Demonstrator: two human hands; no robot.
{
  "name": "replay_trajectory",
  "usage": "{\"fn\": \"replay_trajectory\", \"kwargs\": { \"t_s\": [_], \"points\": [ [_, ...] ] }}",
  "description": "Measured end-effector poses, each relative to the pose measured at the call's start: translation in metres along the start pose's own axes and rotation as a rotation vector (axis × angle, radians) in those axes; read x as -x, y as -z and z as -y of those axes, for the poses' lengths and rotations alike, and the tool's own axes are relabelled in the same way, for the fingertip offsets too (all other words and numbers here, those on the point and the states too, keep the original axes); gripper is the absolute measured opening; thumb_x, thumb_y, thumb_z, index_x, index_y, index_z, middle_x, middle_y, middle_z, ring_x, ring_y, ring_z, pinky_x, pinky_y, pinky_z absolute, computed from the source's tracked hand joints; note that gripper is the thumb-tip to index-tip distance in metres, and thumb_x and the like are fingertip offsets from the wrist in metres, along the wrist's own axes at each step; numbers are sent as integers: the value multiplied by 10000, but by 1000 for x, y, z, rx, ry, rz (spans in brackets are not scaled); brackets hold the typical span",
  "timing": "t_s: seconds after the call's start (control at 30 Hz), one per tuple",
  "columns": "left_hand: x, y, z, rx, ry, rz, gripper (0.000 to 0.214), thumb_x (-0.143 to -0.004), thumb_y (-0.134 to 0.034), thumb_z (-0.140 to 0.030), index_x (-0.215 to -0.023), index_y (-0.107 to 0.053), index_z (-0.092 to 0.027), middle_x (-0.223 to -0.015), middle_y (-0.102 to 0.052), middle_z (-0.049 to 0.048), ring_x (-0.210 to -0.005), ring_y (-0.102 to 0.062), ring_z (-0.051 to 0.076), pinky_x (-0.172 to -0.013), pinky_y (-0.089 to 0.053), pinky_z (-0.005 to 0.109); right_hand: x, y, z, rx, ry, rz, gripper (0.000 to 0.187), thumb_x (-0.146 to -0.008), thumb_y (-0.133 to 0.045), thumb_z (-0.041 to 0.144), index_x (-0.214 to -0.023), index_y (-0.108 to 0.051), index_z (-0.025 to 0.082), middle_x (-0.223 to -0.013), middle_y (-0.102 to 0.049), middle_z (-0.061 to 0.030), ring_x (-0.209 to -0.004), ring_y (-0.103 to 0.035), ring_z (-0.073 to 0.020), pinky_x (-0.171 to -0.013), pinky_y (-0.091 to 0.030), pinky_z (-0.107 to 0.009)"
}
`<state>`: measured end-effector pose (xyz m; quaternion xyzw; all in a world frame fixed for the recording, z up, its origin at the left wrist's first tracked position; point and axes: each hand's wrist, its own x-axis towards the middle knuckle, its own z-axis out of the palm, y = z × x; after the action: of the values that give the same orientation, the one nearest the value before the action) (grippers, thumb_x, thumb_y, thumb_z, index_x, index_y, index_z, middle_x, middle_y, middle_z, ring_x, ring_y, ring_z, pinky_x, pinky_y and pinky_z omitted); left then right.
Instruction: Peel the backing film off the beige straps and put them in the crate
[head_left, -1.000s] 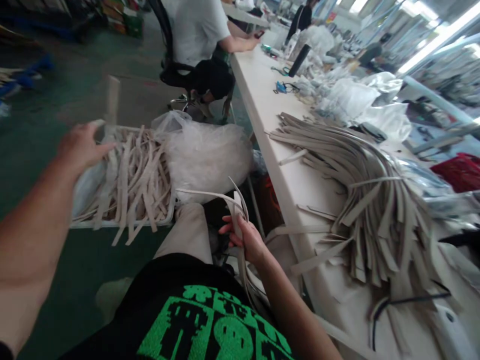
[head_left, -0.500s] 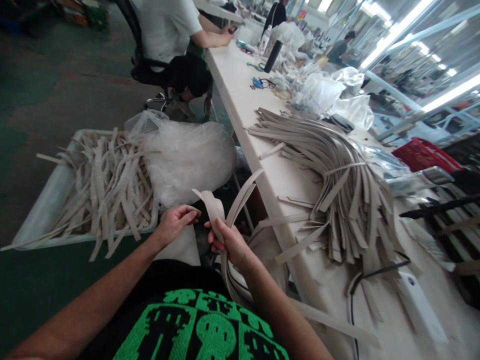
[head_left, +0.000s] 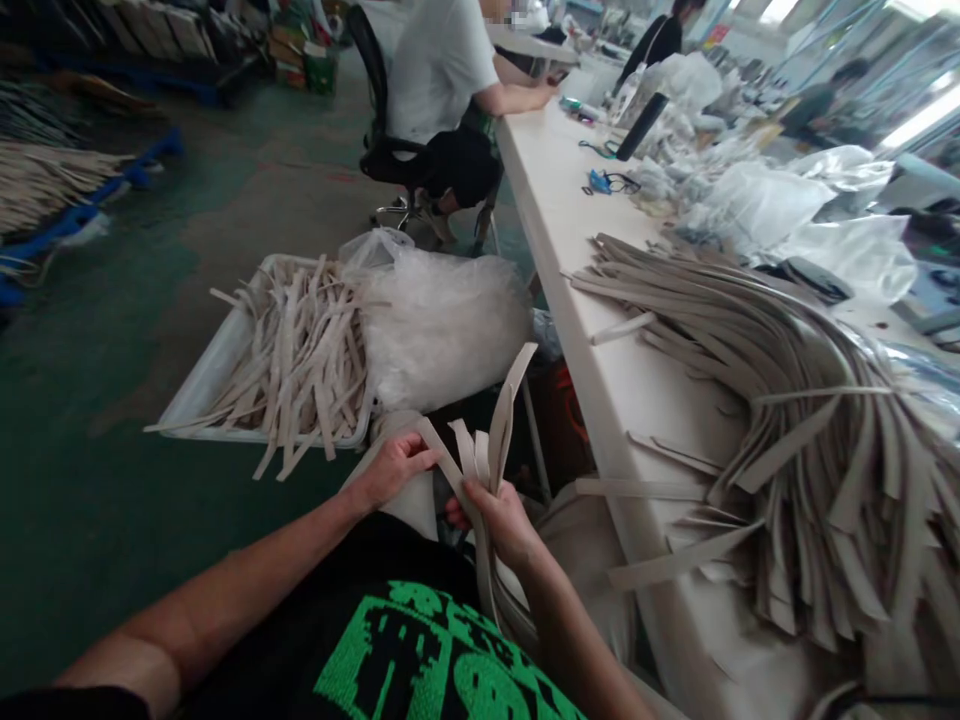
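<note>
Several beige fabric strips (head_left: 484,460) are gathered in my right hand (head_left: 504,520), closed round them above my lap. Their upper ends fan out over the fist, and the lower lengths hang down towards my legs. To the left, my left hand (head_left: 394,470) pinches one beige strip (head_left: 444,458) near its upper end, between thumb and fingers. That strip leans away from the others and runs down into my right hand. A large bundle of similar strips (head_left: 780,350), tied with one strip, lies on the table to the right.
A white tray (head_left: 206,385) heaped with loose strips stands at left, beside a full clear plastic bag (head_left: 450,325). The pale table (head_left: 547,200) carries blue scissors (head_left: 600,182), a black cylinder (head_left: 642,126) and crumpled plastic (head_left: 772,205). A person (head_left: 435,75) sits at its far end.
My view has swung left, so everything sits further right. The strips in my right hand have fanned apart, and my left hand now pinches one standing out from them.
</note>
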<state>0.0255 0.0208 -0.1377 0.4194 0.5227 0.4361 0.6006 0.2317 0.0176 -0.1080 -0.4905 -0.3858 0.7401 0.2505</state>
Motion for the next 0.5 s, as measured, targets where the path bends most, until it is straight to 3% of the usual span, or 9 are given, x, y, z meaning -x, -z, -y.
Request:
{"fn": "replay_trajectory", "kwargs": {
  "t_s": [0.07, 0.13, 0.27, 0.37, 0.5],
  "points": [
    [-9, 18, 20, -141, 37, -11, 380, -814, -703, -537, -802, -744, -159, -815, -755, 68, -770, -677, 207, -756, -540, 309, 0, 2, -1, -17, -34, 21, 601, -653, -809, 750, -703, -725, 157, -646, -691, -83, -541, -601, -154, -522, -465, -266],
    [-28, 44, 42, -330, 113, -138, 378, -867, -619, -507, -758, -727, -162, -787, -747, 75, -791, -687, 212, -783, -545, 305, -1, 6, -2, -25, -42, 3, 577, -680, -796, 735, -661, -712, 164, -586, -650, -61, -495, -559, -134, -478, -420, -244],
    [-72, 105, 81, -534, 281, -376, 249, -886, -573, -352, -878, -724, -155, -749, -724, 76, -767, -683, 222, -733, -534, 306, -3, 16, -2, -70, -39, -99, 597, -671, -801, 731, -623, -665, 152, -523, -597, -29, -411, -470, -89, -411, -328, -213],
    [-98, 135, 103, -635, 389, -385, 232, -861, -605, -277, -1006, -726, -142, -652, -682, 40, -615, -650, 194, -656, -514, 289, -4, 18, -2, -75, -56, -120, 627, -670, -797, 747, -599, -649, 142, -472, -551, -15, -397, -449, -82, -414, -320, -209],
    [-123, 148, 124, -745, 444, -310, 293, -878, -604, -248, -1121, -702, -118, -657, -694, 42, -576, -645, 180, -664, -509, 285, -5, 16, -7, -66, -121, -111, 641, -682, -776, 766, -587, -653, 144, -439, -524, -14, -394, -436, -89, -416, -296, -217]
  ]
}}
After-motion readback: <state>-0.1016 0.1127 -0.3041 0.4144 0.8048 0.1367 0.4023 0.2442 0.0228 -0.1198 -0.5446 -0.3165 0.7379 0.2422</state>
